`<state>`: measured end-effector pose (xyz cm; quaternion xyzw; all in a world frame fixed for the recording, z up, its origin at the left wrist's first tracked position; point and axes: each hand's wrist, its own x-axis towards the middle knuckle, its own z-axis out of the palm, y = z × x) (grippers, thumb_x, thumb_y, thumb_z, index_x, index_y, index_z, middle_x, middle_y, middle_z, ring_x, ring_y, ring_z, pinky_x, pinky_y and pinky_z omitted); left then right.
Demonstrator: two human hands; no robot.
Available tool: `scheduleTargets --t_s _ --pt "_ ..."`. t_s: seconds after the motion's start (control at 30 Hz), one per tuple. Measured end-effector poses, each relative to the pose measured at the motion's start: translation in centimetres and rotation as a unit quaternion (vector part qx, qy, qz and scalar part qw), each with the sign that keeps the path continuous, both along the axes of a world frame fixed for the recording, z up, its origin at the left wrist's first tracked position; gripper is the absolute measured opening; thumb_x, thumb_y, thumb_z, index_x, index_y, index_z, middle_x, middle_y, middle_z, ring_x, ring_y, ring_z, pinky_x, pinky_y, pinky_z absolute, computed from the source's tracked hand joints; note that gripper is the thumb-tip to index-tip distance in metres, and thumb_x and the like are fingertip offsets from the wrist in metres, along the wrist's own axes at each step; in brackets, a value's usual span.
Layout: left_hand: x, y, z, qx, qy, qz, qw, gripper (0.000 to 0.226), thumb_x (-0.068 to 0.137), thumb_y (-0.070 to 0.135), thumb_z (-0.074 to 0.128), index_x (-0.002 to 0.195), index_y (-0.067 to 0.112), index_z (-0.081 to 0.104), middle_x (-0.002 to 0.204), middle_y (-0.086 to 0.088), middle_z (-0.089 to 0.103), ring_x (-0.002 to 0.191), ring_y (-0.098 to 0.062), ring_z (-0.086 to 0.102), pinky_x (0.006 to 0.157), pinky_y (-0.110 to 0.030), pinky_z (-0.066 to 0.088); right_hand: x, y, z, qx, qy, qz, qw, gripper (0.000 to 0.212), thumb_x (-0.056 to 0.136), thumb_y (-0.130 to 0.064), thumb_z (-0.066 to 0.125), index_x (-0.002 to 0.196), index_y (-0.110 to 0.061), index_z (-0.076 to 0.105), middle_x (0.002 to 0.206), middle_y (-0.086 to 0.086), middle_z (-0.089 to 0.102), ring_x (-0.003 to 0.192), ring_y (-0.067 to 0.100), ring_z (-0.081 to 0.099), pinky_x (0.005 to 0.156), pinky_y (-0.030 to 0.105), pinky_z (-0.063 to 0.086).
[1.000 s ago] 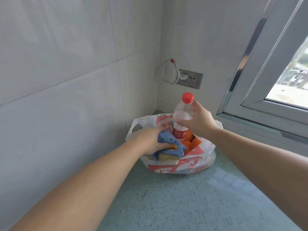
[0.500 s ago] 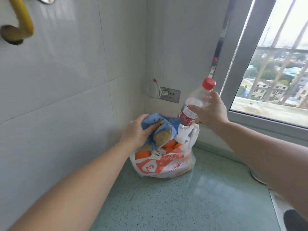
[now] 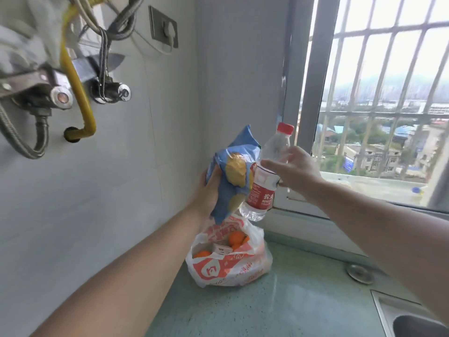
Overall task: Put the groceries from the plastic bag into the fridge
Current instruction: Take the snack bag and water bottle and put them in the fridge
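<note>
The left hand [image 3: 209, 188] clutches a blue snack bag [image 3: 233, 176]; the right hand [image 3: 295, 170] grips a water bottle [image 3: 266, 176] above the plastic bag [image 3: 228, 266]. The bottle's grip looks loose and could slip, dropping it onto the oranges [image 3: 237, 238].

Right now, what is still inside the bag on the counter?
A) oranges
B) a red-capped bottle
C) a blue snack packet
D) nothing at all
A: oranges show through the open top of the bag, while the bottle is up in the right hand and the blue packet is in the left hand.
</note>
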<state>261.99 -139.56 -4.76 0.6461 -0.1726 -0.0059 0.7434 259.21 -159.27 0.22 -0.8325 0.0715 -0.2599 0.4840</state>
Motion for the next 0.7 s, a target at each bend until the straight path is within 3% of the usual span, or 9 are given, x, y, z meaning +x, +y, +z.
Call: scheduleTargets --t_s 0.07,0.17,0.23,0.37,0.5,0.63,0.7 --pt "-1.6 -0.4 1.0 -0.008 0.053 -0.055 0.997 0.044 0.098 0.051 0.042 0.109 0.017 0.066 0.107 -0.010 0.069 0.098 -0.024 0.064 0.086 -0.038 0.054 -1.8 -0.9 1.0 -0.008 -0.009 0.000 1.000 0.048 0.068 -0.041 0.081 0.103 -0.027 0.051 0.096 -0.007 0.059 0.094 0.021 0.063 0.079 0.047 0.058" --pt "-3.4 -1.4 2.5 0.014 0.112 -0.092 0.989 0.072 0.078 0.077 0.050 0.120 0.021 0.065 0.124 -0.009 0.065 0.113 -0.029 0.062 0.102 -0.052 0.046 -4.7 -2.9 2.2 -0.032 -0.015 -0.008 0.999 0.049 0.067 -0.038 0.082 0.105 -0.026 0.052 0.098 -0.004 0.060 0.095 0.022 0.063 0.081 0.049 0.057" --pt "-4.6 -2.8 3.7 0.039 0.126 -0.123 0.984 0.090 0.065 0.084 0.049 0.125 0.019 0.062 0.127 -0.010 0.064 0.118 -0.031 0.059 0.103 -0.056 0.044 -6.7 -4.3 2.7 -0.049 -0.012 -0.018 0.999 0.056 0.066 -0.037 0.083 0.112 -0.021 0.054 0.104 0.001 0.061 0.095 0.024 0.062 0.082 0.048 0.056" --pt "-6.7 -7.9 5.4 0.081 0.149 -0.210 0.963 0.072 0.059 0.074 0.056 0.114 0.029 0.062 0.115 -0.006 0.067 0.109 -0.030 0.063 0.088 -0.053 0.053 -10.7 -7.7 3.3 -0.052 -0.009 -0.073 0.996 0.067 0.066 -0.037 0.085 0.122 -0.018 0.053 0.108 0.004 0.062 0.094 0.022 0.062 0.080 0.041 0.056" --pt "-7.3 -15.0 5.5 0.087 0.143 -0.275 0.947 0.042 0.081 0.059 0.055 0.105 0.027 0.065 0.106 -0.005 0.069 0.101 -0.026 0.065 0.088 -0.049 0.053 -15.8 -12.5 3.5 -0.068 -0.001 -0.165 0.984 0.068 0.069 -0.038 0.083 0.125 -0.016 0.050 0.110 0.004 0.060 0.094 0.020 0.059 0.066 0.026 0.049" --pt "-9.3 -23.5 4.3 0.092 0.138 -0.357 0.919 0.040 0.077 0.053 0.061 0.106 0.024 0.064 0.100 -0.003 0.069 0.091 -0.023 0.066 0.080 -0.043 0.054 -23.4 -17.2 2.7 -0.072 0.028 -0.295 0.952 0.073 0.068 -0.040 0.083 0.126 -0.013 0.048 0.113 0.006 0.060 0.097 0.023 0.061 0.075 0.035 0.056" --pt "-11.6 -27.7 3.2 0.095 0.139 -0.401 0.901 0.050 0.076 0.053 0.062 0.117 0.024 0.058 0.109 -0.005 0.067 0.090 -0.023 0.066 0.077 -0.044 0.054 -28.3 -18.5 2.0 -0.052 0.045 -0.363 0.929 0.070 0.067 -0.041 0.083 0.123 -0.016 0.049 0.112 0.005 0.061 0.097 0.023 0.062 0.077 0.039 0.057"
